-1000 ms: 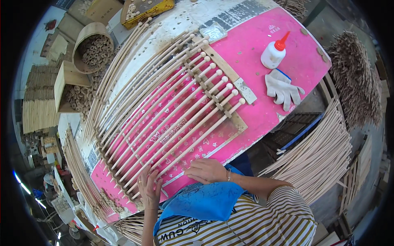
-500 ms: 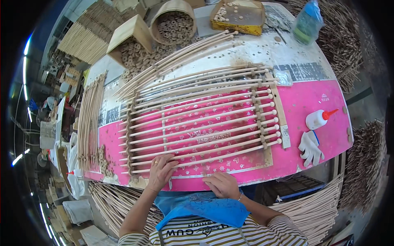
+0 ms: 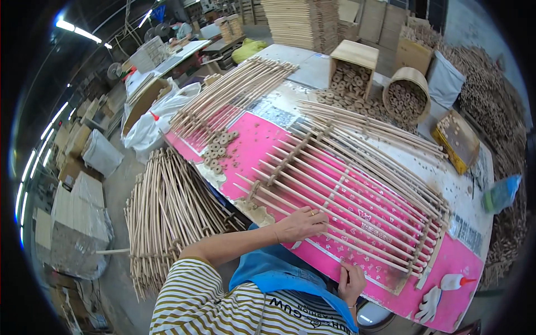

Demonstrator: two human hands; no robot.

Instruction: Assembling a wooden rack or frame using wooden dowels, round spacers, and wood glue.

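Note:
Pale wooden rods with round knobs [image 3: 371,254] lie side by side across the table, threaded through rows of small wooden rings [image 3: 289,161] near both ends. My left hand [image 3: 304,224], with a ring on one finger, is closed on the nearest rod, just right of the left row of rings. At the near table edge my right hand [image 3: 351,283] is closed with curled fingers. Whatever it may hold is hidden. A white glove [image 3: 429,305] and a white glue bottle with a red tip [image 3: 453,282] lie at the right end.
Behind the frame are loose rods [image 3: 379,127], a wooden box [image 3: 354,54] and a round tub [image 3: 420,89] of rings, and a yellow tray [image 3: 456,139]. More assembled rods [image 3: 234,92] lie at the far left. A rod bundle [image 3: 167,218] stands left of the table.
My view has swung to the left, bringing the rod bundle and workshop floor further into sight. Both hands stay close to the nearest rods and table edge.

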